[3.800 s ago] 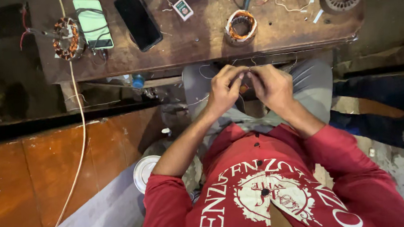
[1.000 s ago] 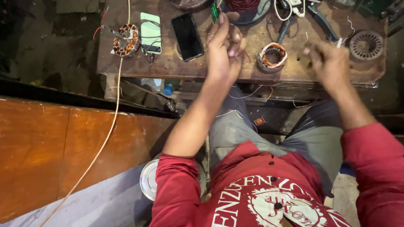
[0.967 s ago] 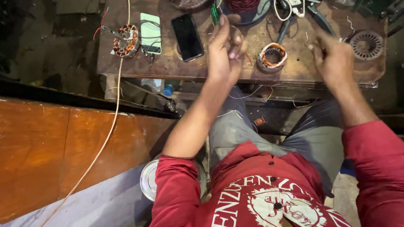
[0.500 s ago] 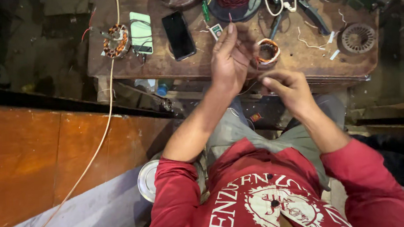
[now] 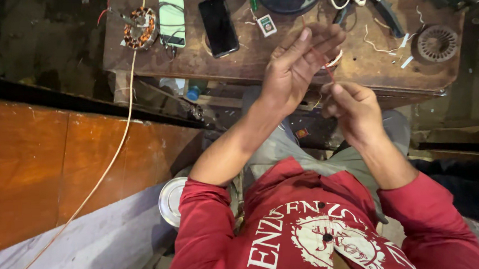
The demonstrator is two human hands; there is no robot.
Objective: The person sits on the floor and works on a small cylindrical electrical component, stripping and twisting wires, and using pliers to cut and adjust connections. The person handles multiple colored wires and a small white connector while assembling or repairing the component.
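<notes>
Head view: thin reddish wire barely visible, partly hidden; right hand pinches it, left hand open-fingered above, grip unclear

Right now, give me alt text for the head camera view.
Seen from above, a person in a red shirt holds a thin reddish wire between the left hand and right hand, above a worn wooden table with two phones and motor parts.

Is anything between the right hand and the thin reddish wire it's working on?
Nothing visible. The right hand already pinches the thin reddish wire at its fingertips, and the left hand is raised, fingers open, right beside the wire. The small wound coil lies behind, on the wooden table.
</notes>
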